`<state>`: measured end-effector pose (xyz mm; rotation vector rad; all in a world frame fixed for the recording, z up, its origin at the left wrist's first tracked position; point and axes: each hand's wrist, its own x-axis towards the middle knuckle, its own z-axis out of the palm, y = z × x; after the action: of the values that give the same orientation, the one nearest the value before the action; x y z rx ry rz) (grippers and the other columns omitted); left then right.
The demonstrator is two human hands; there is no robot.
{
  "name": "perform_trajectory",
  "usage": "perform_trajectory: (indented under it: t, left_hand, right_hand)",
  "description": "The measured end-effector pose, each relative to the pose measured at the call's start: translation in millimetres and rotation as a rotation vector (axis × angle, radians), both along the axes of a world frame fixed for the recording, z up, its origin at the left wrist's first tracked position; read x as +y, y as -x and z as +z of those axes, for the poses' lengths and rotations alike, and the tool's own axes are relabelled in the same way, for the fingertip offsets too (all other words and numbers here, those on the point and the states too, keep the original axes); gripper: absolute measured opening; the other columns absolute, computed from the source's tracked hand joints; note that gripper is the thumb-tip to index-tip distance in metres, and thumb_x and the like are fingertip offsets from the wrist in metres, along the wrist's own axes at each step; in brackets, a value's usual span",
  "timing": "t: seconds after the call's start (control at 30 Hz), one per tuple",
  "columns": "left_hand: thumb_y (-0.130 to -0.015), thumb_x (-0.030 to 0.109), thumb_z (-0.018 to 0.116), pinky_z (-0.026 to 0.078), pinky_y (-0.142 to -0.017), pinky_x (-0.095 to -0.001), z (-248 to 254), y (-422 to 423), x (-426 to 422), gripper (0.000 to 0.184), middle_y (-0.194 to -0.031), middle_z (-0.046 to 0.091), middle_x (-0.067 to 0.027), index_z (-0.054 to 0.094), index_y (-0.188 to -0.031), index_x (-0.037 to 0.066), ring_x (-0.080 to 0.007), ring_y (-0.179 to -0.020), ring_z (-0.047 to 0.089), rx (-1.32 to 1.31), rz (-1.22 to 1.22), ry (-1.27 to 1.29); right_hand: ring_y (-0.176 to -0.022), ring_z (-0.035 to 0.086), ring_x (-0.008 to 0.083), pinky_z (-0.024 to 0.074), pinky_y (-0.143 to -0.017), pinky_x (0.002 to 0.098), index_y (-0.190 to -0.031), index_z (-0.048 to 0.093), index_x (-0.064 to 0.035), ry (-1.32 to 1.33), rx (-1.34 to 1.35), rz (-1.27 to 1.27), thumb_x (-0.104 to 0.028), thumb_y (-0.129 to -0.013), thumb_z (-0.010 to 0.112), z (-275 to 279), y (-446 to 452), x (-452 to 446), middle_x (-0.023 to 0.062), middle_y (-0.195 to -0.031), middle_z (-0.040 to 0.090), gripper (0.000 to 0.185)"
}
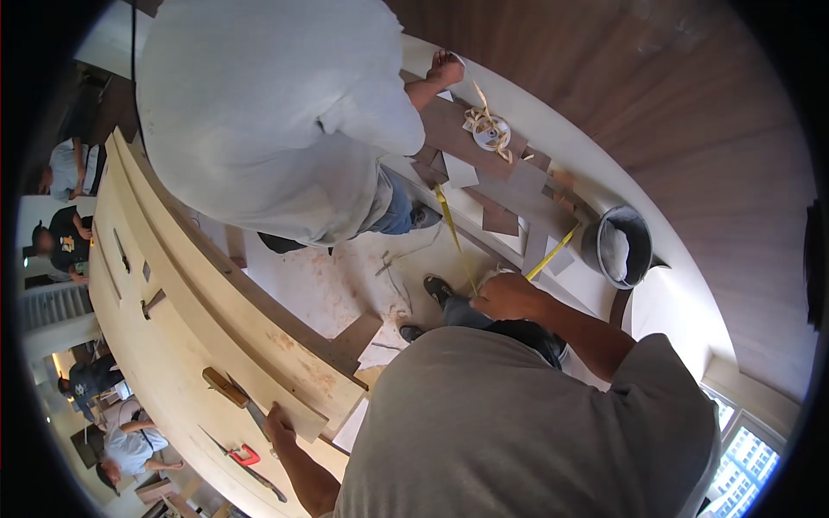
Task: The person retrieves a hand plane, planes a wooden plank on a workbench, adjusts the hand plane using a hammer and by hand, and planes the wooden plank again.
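Observation:
My right hand is closed around part of a yellow tape measure. One yellow length runs up and right from my fist, and another yellow strip slants up toward the co-worker in front of me. On the workbench, my left hand grips the edge of a long pale wooden board. Close to those fingers lies a tool with a wooden block and a dark blade-like strip; its exact kind is unclear. A red-handled clamp-like tool lies nearer the bench's front.
A co-worker in a pale shirt stands close ahead, one hand raised near the curved wall. A dark bucket stands right of scattered veneer pieces. A roll with curled strips lies farther back. Other people are at far left.

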<state>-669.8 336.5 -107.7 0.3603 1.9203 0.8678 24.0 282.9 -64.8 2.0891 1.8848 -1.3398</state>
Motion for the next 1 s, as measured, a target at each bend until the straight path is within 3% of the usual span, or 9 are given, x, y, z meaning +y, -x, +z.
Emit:
perform_trajectory:
  t: [0.03, 0.13, 0.23, 0.33, 0.4, 0.53, 0.6, 0.83, 1.0]
  left_hand:
    - [-0.087, 0.024, 0.076, 0.054, -0.089, -0.0444, -12.3, 8.4, 0.8, 0.038, -0.107, 0.071, -0.0179, 0.069, -0.111, -0.004, -0.0332, -0.092, 0.068, 0.084, 0.069, -0.028]
    - [-0.084, 0.022, 0.074, 0.055, -0.084, -0.0445, -32.8, 44.4, 16.0, 0.032, -0.097, 0.073, -0.0245, 0.073, -0.099, -0.006, -0.0374, -0.089, 0.07, 1.197, -0.828, 0.349]
    - [-0.087, 0.018, 0.068, 0.054, -0.083, -0.0445, 3.3, -46.8, 19.7, 0.029, -0.095, 0.072, -0.0278, 0.073, -0.098, -0.008, -0.0407, -0.088, 0.069, 1.231, -0.486, -0.136]
    - [-0.089, 0.014, 0.065, 0.053, -0.086, -0.042, 7.6, -113.1, 29.2, 0.027, -0.096, 0.073, -0.0242, 0.071, -0.102, -0.009, -0.037, -0.09, 0.07, 0.844, -0.571, -0.483]
    - [-0.092, 0.015, 0.064, 0.051, -0.09, -0.0345, 48.9, -209.8, 27.3, 0.029, -0.099, 0.073, -0.0164, 0.07, -0.11, -0.007, -0.0214, -0.095, 0.067, 0.273, -0.593, -0.4]
    - [-0.086, 0.012, 0.074, 0.051, -0.092, -0.031, 66.1, -299.1, 12.7, 0.05, -0.118, 0.07, -0.0085, 0.061, -0.132, -0.003, -0.0149, -0.105, 0.064, -0.464, -1.075, -0.406]
    - [-0.086, 0.016, 0.075, 0.051, -0.09, -0.0315, 97.1, -310.5, 17.0, 0.05, -0.115, 0.071, -0.0084, 0.062, -0.13, -0.001, -0.0136, -0.104, 0.064, -0.498, -1.43, -0.36]
    - [-0.086, 0.019, 0.076, 0.052, -0.087, -0.0325, 42.9, -243.4, -21.8, 0.04, -0.103, 0.073, -0.0096, 0.067, -0.122, 0.003, -0.018, -0.096, 0.067, -0.305, -1.373, -0.385]
    - [-0.086, 0.017, 0.076, 0.052, -0.09, -0.0334, 56.1, -224.4, -36.0, 0.044, -0.106, 0.073, -0.0084, 0.065, -0.126, 0.002, -0.0178, -0.096, 0.067, -0.373, -1.151, -0.566]
  right_hand:
    - [-0.065, 0.067, 0.0285, 0.0524, -0.066, 0.0415, -0.068, 0.071, -0.0056, -0.138, -0.017, -0.013, -0.044, -0.094, 0.054, 14.7, 2.0, -0.7, 0.0101, -0.068, 0.069, 0.05]
    - [-0.062, 0.064, 0.0216, 0.0493, -0.063, 0.0332, -0.071, 0.07, -0.0032, -0.073, 0.234, -0.304, -0.037, -0.095, 0.06, 92.7, 9.9, 22.8, 0.0093, -0.065, 0.067, 0.043]
    - [-0.066, 0.061, 0.015, 0.0469, -0.065, 0.03, -0.081, 0.07, -0.0015, 0.039, 0.589, -0.533, -0.029, -0.097, 0.063, 139.2, 30.8, 37.0, 0.0068, -0.066, 0.064, 0.033]
    - [-0.071, 0.058, 0.0103, 0.046, -0.068, 0.0274, -0.091, 0.068, -0.0003, -0.1, 0.954, -0.67, -0.026, -0.101, 0.059, 141.0, 70.4, 41.0, 0.0044, -0.068, 0.061, 0.029]
    - [-0.074, 0.061, 0.0166, 0.0486, -0.075, 0.0345, -0.098, 0.066, -0.0016, -0.084, 1.169, -0.794, -0.027, -0.102, 0.057, 133.5, 102.4, 45.2, 0.0049, -0.075, 0.063, 0.027]
    - [-0.086, 0.063, 0.0244, 0.0503, -0.089, 0.0497, -0.103, 0.062, -0.0039, 0.234, 1.559, -1.129, -0.025, -0.103, 0.054, 117.9, 153.1, 54.9, 0.006, -0.086, 0.063, 0.022]
    - [-0.09, 0.062, 0.025, 0.0499, -0.095, 0.0517, -0.106, 0.059, -0.0049, 0.361, 1.637, -1.274, -0.022, -0.103, 0.053, 108.7, 171.2, 59.7, 0.0095, -0.096, 0.06, 0.018]
    - [-0.1, 0.06, 0.0244, 0.0464, -0.101, 0.0535, -0.107, 0.055, -0.0032, 0.28, 1.652, -1.685, -0.016, -0.104, 0.047, 33.0, 128.6, 57.8, 0.0097, -0.1, 0.059, 0.015]
    - [-0.108, 0.06, 0.0261, 0.043, -0.104, 0.0519, -0.109, 0.058, -0.0016, 0.324, 1.479, -1.369, -0.019, -0.103, 0.049, 66.9, 177.9, 33.1, 0.0123, -0.108, 0.062, 0.02]
